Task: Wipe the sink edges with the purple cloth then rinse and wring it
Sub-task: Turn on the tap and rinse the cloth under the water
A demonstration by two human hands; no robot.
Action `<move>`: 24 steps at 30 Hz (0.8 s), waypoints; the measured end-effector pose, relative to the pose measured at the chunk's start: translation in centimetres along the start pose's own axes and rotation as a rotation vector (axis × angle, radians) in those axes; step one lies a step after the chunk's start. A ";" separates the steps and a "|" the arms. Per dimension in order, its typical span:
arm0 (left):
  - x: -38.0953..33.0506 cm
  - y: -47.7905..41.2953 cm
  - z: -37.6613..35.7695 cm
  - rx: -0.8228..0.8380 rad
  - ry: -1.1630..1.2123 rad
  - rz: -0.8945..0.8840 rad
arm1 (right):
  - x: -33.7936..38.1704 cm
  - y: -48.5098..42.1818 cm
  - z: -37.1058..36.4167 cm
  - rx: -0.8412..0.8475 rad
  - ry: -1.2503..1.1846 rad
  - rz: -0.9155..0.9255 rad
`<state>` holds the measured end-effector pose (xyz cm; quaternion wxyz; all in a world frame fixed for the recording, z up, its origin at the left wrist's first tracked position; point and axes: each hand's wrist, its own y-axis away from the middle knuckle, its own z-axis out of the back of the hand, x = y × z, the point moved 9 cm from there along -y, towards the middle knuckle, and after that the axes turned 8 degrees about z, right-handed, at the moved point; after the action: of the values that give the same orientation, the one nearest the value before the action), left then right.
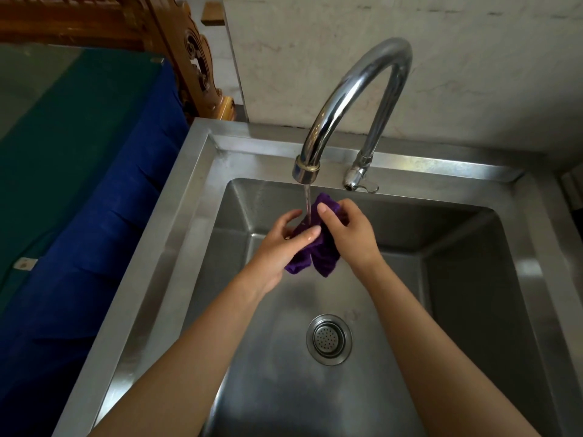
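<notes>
The purple cloth point(318, 253) is bunched between both hands over the back of the steel sink point(176, 234). Water runs from the curved chrome tap point(356, 89) straight onto the cloth's top. My left hand point(280, 244) grips the cloth from the left with the thumb across its front. My right hand point(350, 234) holds its right side, with the fingers curled behind it. Two ends of the cloth hang down below the hands.
The strainer drain point(329, 339) sits in the basin floor below my forearms. The tap's lever point(358, 181) is on the back rim. A blue and green cloth-covered surface point(79, 184) lies to the left, with carved wooden furniture point(189, 52) behind it and a pale wall point(441, 58) at the back.
</notes>
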<state>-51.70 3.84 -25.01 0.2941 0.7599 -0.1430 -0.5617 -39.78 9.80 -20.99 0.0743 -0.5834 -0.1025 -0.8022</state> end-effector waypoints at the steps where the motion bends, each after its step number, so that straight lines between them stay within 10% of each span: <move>1: -0.1 0.1 0.2 0.015 -0.019 -0.022 | 0.0 -0.3 0.2 -0.001 0.020 0.007; 7: -2.0 0.8 0.8 -0.015 -0.360 -0.192 | 1.6 -1.7 0.4 0.063 0.093 0.058; 17: -4.1 1.2 1.9 -0.138 -0.209 -0.236 | 0.5 -0.3 -1.1 0.434 -0.133 -0.080; 24: -2.9 0.5 1.2 -0.029 -0.303 -0.177 | 1.2 -0.8 0.4 0.251 -0.273 -0.045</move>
<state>-53.75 4.67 -22.72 0.2297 0.6720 -0.1101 -0.6954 -40.00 10.65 -19.79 0.1138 -0.6706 -0.2238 -0.6980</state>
